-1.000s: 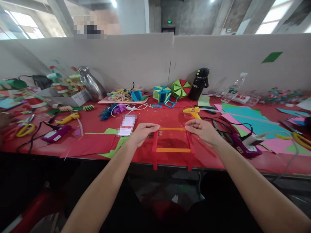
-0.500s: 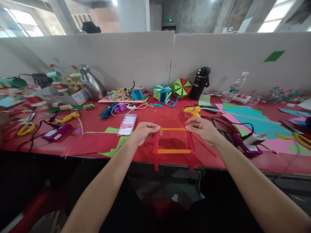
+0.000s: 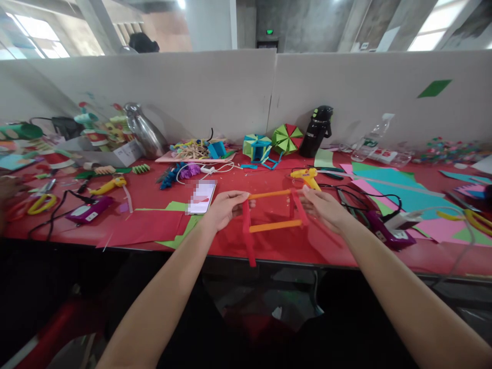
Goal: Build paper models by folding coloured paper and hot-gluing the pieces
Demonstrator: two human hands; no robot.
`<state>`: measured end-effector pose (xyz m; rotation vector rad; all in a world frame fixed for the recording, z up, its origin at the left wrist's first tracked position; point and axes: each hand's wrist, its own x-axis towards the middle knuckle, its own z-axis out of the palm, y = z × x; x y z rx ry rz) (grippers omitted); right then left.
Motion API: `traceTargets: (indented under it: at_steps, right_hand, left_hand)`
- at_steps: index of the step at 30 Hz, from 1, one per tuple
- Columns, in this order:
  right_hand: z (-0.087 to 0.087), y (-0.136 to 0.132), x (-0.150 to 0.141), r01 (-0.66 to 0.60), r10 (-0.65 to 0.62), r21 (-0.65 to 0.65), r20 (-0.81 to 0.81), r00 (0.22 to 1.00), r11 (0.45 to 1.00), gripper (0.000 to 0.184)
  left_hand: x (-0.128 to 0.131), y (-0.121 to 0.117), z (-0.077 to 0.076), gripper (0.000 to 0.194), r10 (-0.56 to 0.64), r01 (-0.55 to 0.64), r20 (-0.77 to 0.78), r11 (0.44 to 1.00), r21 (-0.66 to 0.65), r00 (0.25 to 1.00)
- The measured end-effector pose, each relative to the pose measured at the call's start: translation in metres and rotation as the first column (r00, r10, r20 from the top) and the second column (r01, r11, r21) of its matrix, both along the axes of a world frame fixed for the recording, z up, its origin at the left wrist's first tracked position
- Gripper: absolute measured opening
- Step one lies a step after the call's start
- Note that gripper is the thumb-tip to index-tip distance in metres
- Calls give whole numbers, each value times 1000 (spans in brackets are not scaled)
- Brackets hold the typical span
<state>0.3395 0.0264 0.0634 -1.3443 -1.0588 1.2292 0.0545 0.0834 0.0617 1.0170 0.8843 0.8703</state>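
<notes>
My left hand (image 3: pixel 229 206) is closed, pinching the upper left corner of a small frame of craft sticks just above the front part of the red table. Two orange sticks (image 3: pixel 275 226) run across it, joined by red sticks (image 3: pixel 246 218) at the sides. One red stick hangs down at the front left. At the right side of the frame is my right hand (image 3: pixel 322 206), its thumb and fingers apart beside the red stick; whether they touch it is hard to tell. A yellow glue gun (image 3: pixel 305 177) lies just beyond the right hand.
Left of my hands are a phone (image 3: pixel 202 197) and red paper sheets (image 3: pixel 148 229). A purple power strip (image 3: pixel 392 233) with cables sits at the right, near blue paper (image 3: pixel 402 189). A black bottle (image 3: pixel 315 133) and folded paper models (image 3: pixel 287 139) stand along the partition (image 3: pixel 215 92).
The stick frame has tilted, its right side rising and turning. My right hand has shifted slightly right, off the upper right corner, with fingers loosened; my left hand keeps its hold.
</notes>
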Motion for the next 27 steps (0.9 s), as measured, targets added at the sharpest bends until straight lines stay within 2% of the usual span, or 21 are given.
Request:
traceTargets:
  at_steps: [5, 10, 14, 18, 22, 24, 25, 27]
  right_hand:
    - [2, -1, 5, -48, 47, 57, 19, 999, 997, 41]
    - [3, -3, 9, -84, 81, 99, 33, 996, 992, 40]
    - [4, -5, 7, -112, 113, 98, -11, 993, 989, 35]
    - [7, -6, 4, -81, 83, 86, -26, 996, 993, 38]
    - [6, -5, 3, -49, 54, 87, -56, 997, 995, 38]
    - [4, -3, 3, -67, 73, 98, -51, 996, 993, 37]
    - [3, -3, 2, -81, 86, 104, -51, 995, 991, 36]
    - [2, -2, 1, -110, 118, 109, -63, 991, 988, 33]
  left_hand:
    - [-1, 5, -1, 15, 122, -119, 69, 992, -43, 990]
    - [-1, 7, -2, 11, 174, -170, 65, 984, -54, 983]
    - [2, 5, -1, 12, 155, -153, 24, 986, -62, 988]
    - [7, -1, 0, 10, 90, -91, -59, 996, -22, 994]
    - [9, -7, 5, 7, 143, -120, -191, 985, 128, 971]
    - [12, -11, 13, 5, 194, -124, -255, 956, 267, 947]
    - [15, -14, 18, 3, 202, -92, -287, 931, 353, 936]
    - [22, -20, 29, 7, 160, 94, -394, 829, 552, 905]
